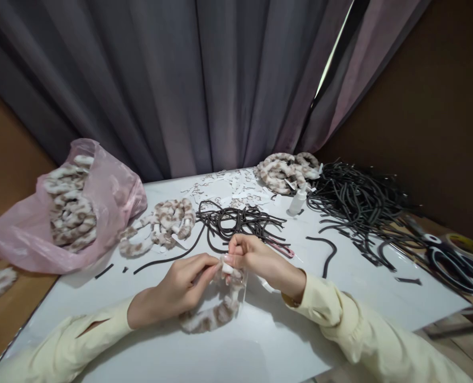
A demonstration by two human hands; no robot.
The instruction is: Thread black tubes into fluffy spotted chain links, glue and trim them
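A fluffy white-and-brown plush tube [210, 317] curves in a loop above the white table, near its front middle. My left hand [186, 281] pinches one part of it at the top of the loop. My right hand [256, 260] grips it right beside, fingers closed around a small white section between the hands. The exact ends of the tube are partly hidden by my fingertips. Just behind my hands lies a loose bundle of black cords [236, 221]. A pink-handled tool [285, 250] shows partly under the cords.
On the left, a pink plastic bag [117, 197] holds more plush tubes; a plush pile [172, 221] lies beside it. Farther back are small metal hooks [236, 186], plush rings [280, 173] and a small bottle [297, 202]. At right are a black cord heap [356, 194] and scissors [446, 266].
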